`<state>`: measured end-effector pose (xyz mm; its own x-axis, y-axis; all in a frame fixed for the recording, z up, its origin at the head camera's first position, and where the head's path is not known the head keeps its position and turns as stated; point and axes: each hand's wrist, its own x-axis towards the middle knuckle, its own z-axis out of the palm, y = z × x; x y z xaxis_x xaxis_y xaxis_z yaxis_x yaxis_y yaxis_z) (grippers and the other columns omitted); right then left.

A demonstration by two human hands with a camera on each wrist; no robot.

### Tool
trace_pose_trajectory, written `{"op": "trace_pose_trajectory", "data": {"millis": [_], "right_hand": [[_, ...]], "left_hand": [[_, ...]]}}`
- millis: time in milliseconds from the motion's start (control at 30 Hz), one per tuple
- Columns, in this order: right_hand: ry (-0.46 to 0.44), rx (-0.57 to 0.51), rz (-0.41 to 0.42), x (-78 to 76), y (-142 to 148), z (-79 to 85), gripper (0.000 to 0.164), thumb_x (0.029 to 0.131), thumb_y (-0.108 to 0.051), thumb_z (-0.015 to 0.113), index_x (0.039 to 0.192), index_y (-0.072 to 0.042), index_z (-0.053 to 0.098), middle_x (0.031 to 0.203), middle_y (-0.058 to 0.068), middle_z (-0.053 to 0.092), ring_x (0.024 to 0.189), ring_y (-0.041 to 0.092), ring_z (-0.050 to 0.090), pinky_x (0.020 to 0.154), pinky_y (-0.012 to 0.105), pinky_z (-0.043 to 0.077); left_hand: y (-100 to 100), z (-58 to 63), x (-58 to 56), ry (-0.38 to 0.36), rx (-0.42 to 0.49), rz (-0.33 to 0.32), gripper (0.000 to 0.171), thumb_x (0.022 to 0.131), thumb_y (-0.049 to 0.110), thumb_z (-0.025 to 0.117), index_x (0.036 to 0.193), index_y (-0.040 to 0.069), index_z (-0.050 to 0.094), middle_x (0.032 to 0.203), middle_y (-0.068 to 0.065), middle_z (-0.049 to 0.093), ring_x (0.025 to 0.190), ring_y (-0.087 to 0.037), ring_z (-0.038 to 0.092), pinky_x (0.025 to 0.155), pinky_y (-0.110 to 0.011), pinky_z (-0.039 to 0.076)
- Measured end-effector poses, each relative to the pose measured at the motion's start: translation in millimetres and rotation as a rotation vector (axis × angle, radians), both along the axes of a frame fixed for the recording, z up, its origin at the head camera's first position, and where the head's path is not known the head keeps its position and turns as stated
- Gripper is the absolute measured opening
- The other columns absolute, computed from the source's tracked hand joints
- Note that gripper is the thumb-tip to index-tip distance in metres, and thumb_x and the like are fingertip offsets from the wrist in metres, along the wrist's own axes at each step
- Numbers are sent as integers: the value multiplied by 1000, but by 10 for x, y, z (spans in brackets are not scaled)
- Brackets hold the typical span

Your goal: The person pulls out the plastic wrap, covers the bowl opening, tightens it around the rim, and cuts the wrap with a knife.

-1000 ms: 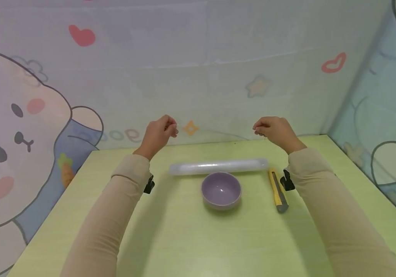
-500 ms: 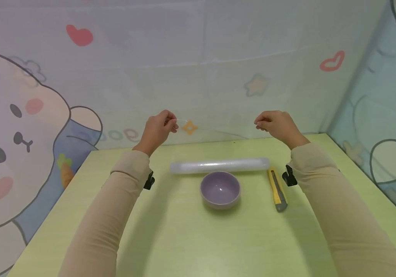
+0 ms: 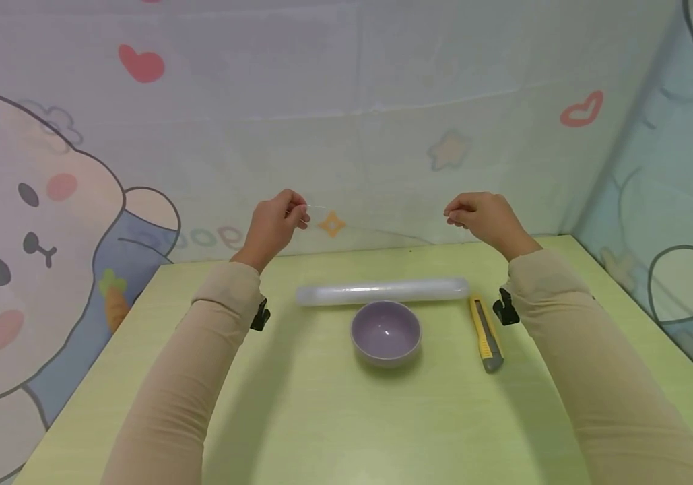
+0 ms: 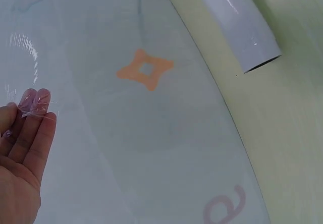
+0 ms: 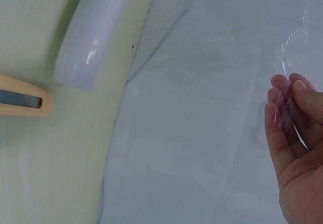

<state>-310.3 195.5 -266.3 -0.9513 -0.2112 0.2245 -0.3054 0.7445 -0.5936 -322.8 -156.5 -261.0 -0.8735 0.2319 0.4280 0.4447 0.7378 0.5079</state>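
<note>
A clear sheet of plastic wrap [image 4: 29,52], seen mainly by its glints, is held up between the two hands above the back of the table. The left hand [image 3: 275,222] pinches one edge between thumb and fingers; the film lies over the fingertips in the left wrist view. On the other side the right hand [image 3: 484,219] pinches a bunched edge of the wrap [image 5: 283,103]. Below them a roll of plastic wrap [image 3: 382,292] lies crosswise on the table. Directly in front of it stands a purple bowl [image 3: 386,333], its inside showing nothing but a bright reflection.
A yellow and grey utility knife [image 3: 487,333] lies right of the bowl, near the roll's right end. The light green table [image 3: 346,424] ends at a printed cloth backdrop [image 3: 261,101] behind the hands. Another cloth panel [image 3: 673,202] rises along the right.
Both hands have risen slightly, still pinching the wrap. A thin glint of film shows at the left fingertips. The bowl, roll and knife have stayed in place.
</note>
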Motion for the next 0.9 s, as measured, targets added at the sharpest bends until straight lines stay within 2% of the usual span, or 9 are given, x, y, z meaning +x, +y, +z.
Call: {"op": "trace_pose_trajectory", "data": {"millis": [533,900], "right_hand": [[23,19,-6,-15,-1,84,21,96,-17,48,105,-6,63,102,15,66,91,26,57,80,41,46],[43,13,-6,-6,2,134,21,96,-17,48,106,-6,63,101,14,66,90,27,57,79,40,45]], "left_hand": [[38,72,5,25,-4,3,19,97,16,47,106,2,55,92,-10,67,82,-22,67,71,-33,51],[65,115,22,22,8,42,21,97,20,47,108,4,54,95,-11,68,86,-21,67,74,-34,50]]}}
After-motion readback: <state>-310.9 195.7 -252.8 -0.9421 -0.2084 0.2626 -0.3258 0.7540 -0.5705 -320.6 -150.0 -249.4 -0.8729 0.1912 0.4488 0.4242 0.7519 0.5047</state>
